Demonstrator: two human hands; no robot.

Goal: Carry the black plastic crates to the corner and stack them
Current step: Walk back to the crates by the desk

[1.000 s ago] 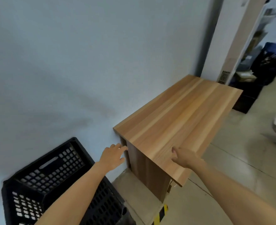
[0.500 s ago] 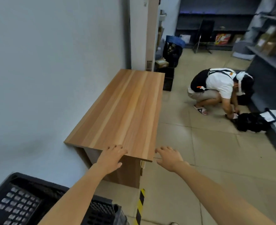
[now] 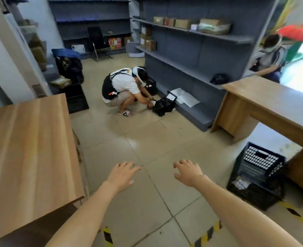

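Left third of frame: wooden tabletop (image 3: 29, 150), bare, its corner just beside my left forearm. Behind it, upper left, another black crate (image 3: 75, 98) on the floor near some boxes, partly hidden. Lower centre: my left hand (image 3: 123, 175) and right hand (image 3: 188, 172) both out in front over the floor tiles (image 3: 147, 139), apart from each other, fingers loosely spread, holding nothing. Centre, further back: a person crouching (image 3: 124, 86) over a black bag (image 3: 163, 106) by the grey shelving (image 3: 191, 56). Right side: black plastic crate (image 3: 255, 177) on the floor, tucked against the leg of a second wooden tabletop (image 3: 271, 102), well apart from my right hand. Far upper right, another person (image 3: 271, 56), blurred. Looks like I'm empty-handed and the crate on the right is the next pickup. Risks: crate sits tight against the table leg, so lifting could snag or knock the leg; something pale lies inside it, may shift or spill when tilted; walking path crosses near the crouching person, collision possible.
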